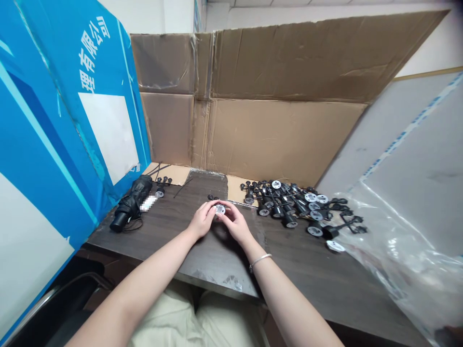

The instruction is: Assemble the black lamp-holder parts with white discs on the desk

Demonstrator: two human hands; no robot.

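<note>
Black fitting with pale round end [220,210]: one, held above the table [217,258], between both hands; end turned upward, seemingly so that its face can be seen and steadied from two sides. Left hand [202,220]: fingers closed narrowly on it. Right hand [237,225]: likewise, from the opposite side. Similar fittings [302,207]: heaped at right, probably to be kept within reach. Folded umbrella [135,200]: laid at left; adjacent label blurred, unreadable. Cardboard screen [282,135]: stood behind. Blue panel [114,72]: marked in white, "理有限公司".
</note>
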